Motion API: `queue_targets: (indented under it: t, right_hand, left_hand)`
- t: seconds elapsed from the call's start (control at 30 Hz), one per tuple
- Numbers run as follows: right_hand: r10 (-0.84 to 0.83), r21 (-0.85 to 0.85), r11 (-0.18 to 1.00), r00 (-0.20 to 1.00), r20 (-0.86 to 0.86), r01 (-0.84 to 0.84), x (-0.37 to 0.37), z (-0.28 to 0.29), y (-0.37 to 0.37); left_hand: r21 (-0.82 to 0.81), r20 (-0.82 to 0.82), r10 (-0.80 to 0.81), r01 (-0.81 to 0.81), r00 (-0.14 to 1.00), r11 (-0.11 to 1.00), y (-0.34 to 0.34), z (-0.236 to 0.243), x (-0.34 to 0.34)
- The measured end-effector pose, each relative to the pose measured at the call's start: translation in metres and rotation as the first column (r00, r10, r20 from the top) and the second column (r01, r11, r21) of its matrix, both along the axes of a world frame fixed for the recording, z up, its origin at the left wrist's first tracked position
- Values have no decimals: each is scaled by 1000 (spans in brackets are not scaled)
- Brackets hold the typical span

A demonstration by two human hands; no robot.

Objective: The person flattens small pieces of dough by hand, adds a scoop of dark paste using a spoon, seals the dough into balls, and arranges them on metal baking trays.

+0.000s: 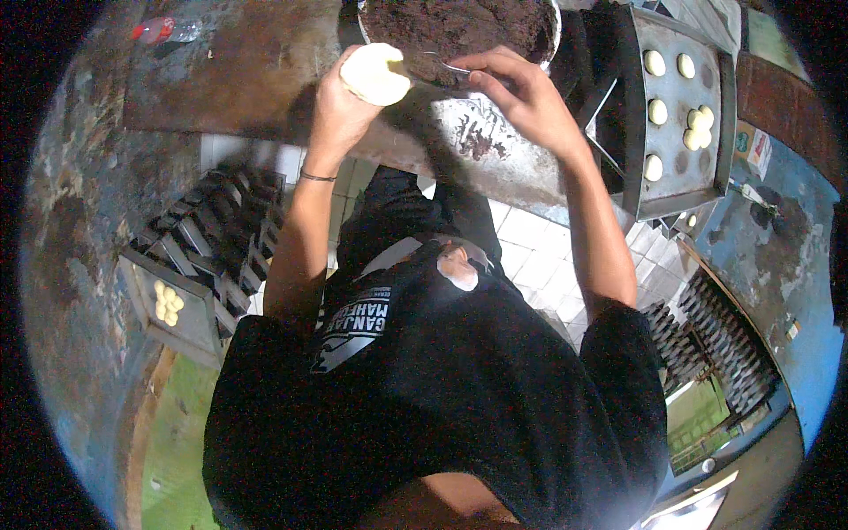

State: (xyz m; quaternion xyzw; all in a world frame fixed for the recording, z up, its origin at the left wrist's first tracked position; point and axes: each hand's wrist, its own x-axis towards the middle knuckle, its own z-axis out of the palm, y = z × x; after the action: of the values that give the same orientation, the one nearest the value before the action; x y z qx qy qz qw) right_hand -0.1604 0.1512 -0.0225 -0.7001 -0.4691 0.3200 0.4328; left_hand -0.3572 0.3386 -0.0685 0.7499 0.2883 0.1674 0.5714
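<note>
My left hand (340,106) holds a flattened round piece of pale dough (374,73) up at the table's front, left of a large bowl. My right hand (517,93) is closed on a thin metal spoon (446,64), whose tip is over the dark crumbly filling (464,22) in the bowl (552,26). Dark smears mark a light surface (477,119) below the bowl. At the right, a metal tray (676,190) bears several pale dough balls (654,113), some grouped together.
A plastic bottle (168,30) lies at the top left. Stacked metal racks (199,216) and another dough tray (190,336) are at lower left. A small carton (753,150) sits beside the right tray. Stacked dark moulds (720,336) are at lower right, with tiled floor (521,238) below.
</note>
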Motion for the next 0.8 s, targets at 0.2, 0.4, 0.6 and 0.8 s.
queue_targets:
  t: [0.2, 0.4, 0.6, 0.8]
  right_hand:
    - [-123, 82, 992, 880, 459, 96, -51, 22, 5]
    - [-214, 47, 976, 896, 390, 213, -79, 18, -19]
    - [-560, -209, 793, 820, 120, 572, -119, -112, -106]
    - [-318, -355, 822, 876, 361, 445, -98, -150, -159]
  left_hand:
    - [68, 104, -31, 24, 994, 997, -11, 23, 24]
    - [177, 24, -96, 91, 995, 980, -7, 22, 24]
    - [-48, 34, -95, 96, 995, 994, -11, -8, 24]
    - [-32, 48, -438, 440, 897, 897, -12, -8, 28]
